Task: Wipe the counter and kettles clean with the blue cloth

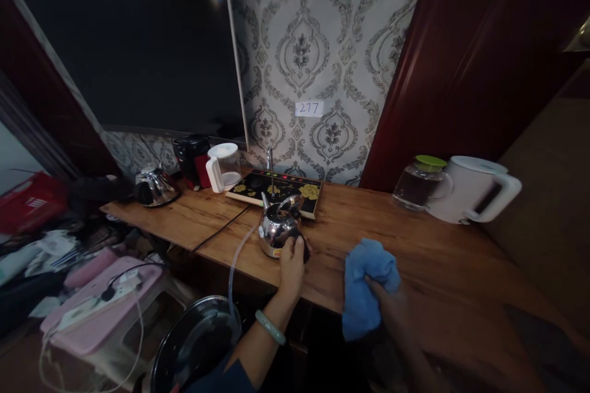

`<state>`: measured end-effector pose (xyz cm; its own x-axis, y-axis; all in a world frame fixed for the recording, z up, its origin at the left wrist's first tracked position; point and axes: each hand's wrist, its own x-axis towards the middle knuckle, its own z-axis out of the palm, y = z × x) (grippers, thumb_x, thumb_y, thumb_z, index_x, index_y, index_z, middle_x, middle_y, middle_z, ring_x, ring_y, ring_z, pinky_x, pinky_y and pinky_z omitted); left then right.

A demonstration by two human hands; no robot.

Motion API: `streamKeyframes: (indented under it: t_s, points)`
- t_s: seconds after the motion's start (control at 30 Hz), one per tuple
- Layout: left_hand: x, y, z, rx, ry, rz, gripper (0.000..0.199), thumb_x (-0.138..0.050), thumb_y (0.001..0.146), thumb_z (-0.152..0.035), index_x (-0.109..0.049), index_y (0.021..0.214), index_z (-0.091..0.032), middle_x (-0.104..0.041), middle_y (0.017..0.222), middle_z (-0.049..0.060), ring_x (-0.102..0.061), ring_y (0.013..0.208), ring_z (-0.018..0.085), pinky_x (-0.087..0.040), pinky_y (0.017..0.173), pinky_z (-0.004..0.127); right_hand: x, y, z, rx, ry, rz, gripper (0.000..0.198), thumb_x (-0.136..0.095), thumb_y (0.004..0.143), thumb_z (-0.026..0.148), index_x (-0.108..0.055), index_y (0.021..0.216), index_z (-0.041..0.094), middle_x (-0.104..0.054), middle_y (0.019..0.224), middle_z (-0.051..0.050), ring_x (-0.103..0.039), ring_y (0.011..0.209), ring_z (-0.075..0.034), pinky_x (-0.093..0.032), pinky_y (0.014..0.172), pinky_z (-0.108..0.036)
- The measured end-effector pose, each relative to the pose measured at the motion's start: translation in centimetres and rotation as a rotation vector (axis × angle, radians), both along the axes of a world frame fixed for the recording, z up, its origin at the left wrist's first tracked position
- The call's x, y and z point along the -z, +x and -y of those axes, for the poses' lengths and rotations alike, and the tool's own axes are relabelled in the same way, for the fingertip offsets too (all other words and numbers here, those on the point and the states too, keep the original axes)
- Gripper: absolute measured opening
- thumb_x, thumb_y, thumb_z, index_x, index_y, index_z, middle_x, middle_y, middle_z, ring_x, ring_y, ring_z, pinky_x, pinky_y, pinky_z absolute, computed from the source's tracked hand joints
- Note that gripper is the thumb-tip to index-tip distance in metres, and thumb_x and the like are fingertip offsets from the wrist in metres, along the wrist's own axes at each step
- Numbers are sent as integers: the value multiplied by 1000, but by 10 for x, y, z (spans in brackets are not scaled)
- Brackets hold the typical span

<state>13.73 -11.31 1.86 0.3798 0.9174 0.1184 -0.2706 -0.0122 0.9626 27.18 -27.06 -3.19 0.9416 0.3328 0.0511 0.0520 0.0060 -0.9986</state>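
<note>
My left hand, with a pale green bangle at the wrist, is closed on the dark handle of a small shiny metal kettle. The kettle's lid is tilted up, and its spout points toward the wall. It is at the table's front edge, just before a black panel with gold flowers and a thin metal tap. To the right, my right hand grips a bunched blue cloth at the table edge. Part of that hand is in shadow.
A clear hose runs down to a dark basin. Left on the table are another metal kettle, a black-red appliance and a clear jug. A green-lidded jug and white pitcher stand right. A pink stool holds a power strip.
</note>
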Motion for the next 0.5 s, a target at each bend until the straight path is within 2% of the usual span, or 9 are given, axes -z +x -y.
streamKeyframes:
  t_s: [0.13,0.23,0.33,0.4,0.5]
  points:
    - [-2,-28,1,-22,13,-18,55,-64,76,-72,-61,75,-17,-54,58,-3,-48,55,11,-38,54,22,-11,9,-6,-19,-9,9,48,-75,57,49,-68,96,22,-77,94,-7,-71,89,-32,-56,79,-42]
    - [-2,-55,-9,-51,-1,-46,57,-62,77,-73,-58,67,-17,-47,51,-4,-40,48,8,-30,47,20,-27,20,-24,-73,75,73,57,-78,54,45,-64,104,21,-75,101,-8,-69,93,-31,-55,83,-44]
    - [-3,-79,-28,-7,-48,-65,56,-66,75,-71,-53,63,-18,-38,47,-7,-30,42,6,-20,42,19,-54,26,-56,-219,157,205,69,-78,54,38,-59,118,22,-73,107,-8,-67,95,-30,-53,87,-44]
    - [-5,-90,-41,52,-65,-59,55,-72,71,-68,-50,62,-18,-32,46,-10,-25,40,4,-16,40,19,-76,26,-83,-366,170,284,65,-75,58,35,-59,120,22,-72,110,-7,-66,99,-30,-52,90,-45]
    - [-7,-98,-54,103,-58,-39,52,-77,69,-64,-53,67,-17,-31,48,-10,-26,41,4,-17,41,18,-107,19,-132,-588,207,384,67,-73,57,30,-59,122,22,-68,123,-8,-62,111,-29,-48,99,-43]
